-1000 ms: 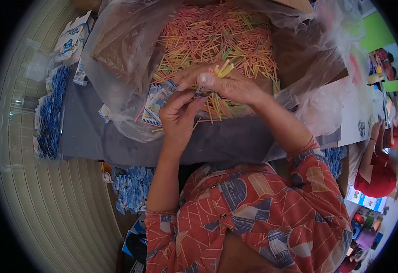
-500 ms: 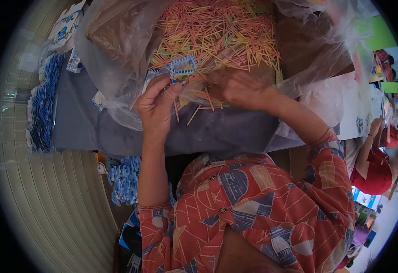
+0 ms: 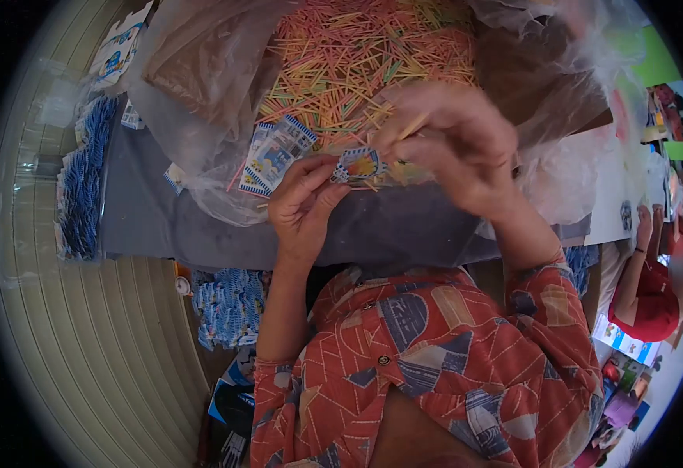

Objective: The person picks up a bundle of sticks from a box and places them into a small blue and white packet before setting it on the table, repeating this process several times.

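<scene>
Between the thumb and fingers of my left hand (image 3: 304, 199) is a small blue-and-white packet (image 3: 358, 164), its mouth open and coloured sticks showing inside. My right hand (image 3: 454, 144) is just right of the packet, blurred, with a short yellowish stick (image 3: 412, 127) pinched in its fingers. Beyond both hands lies a large heap of pink, yellow and green sticks (image 3: 372, 47) in a box lined with clear plastic (image 3: 201, 101). Flat blue-and-white packets (image 3: 277, 154) rest on the near left edge of the heap, beside my left hand.
A long stack of blue packets (image 3: 88, 183) stands left of the grey cloth (image 3: 154, 218). More packets (image 3: 230, 306) are below the table edge. At the far right a person in red (image 3: 645, 296) works near other people. A printed carton (image 3: 121, 47) is at the upper left.
My left hand has moved right and slightly down with the packet. My right hand has lifted from the sticks and turned. The flat packets beside my left hand are now uncovered.
</scene>
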A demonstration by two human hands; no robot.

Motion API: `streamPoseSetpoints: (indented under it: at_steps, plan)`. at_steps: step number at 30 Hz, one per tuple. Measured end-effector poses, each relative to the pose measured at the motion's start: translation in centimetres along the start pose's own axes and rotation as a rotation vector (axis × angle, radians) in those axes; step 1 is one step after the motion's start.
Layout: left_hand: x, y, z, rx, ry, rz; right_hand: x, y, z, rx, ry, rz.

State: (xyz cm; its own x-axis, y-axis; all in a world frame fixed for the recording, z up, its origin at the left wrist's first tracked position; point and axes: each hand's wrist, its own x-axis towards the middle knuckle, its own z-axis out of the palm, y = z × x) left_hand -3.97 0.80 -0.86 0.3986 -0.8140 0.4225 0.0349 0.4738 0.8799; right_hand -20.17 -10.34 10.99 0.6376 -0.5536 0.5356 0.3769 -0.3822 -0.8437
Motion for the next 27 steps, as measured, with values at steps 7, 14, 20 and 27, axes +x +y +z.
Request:
streamPoseSetpoints:
  at_steps: [7, 14, 20, 27]
  plan:
    - [-1.4, -0.4, 0.4, 0.016, 0.048, -0.017, -0.1, 4.7, -0.1, -0.476, -0.307, -0.222]
    - [-2.6, 0.2, 0.3, -0.027, 0.133, -0.244, -1.1, 3.7, 1.1, -0.567, -0.581, 0.057]
    - [-3.8, 2.9, -6.9, 0.339, 0.433, -0.132, 1.7, 4.5, -3.6, -0.493, -0.261, 0.165]
    - [-1.5, 5.5, -12.0, 1.666, 0.171, 0.044, 5.7, 13.7, -19.5, -1.832, -0.296, 0.265]
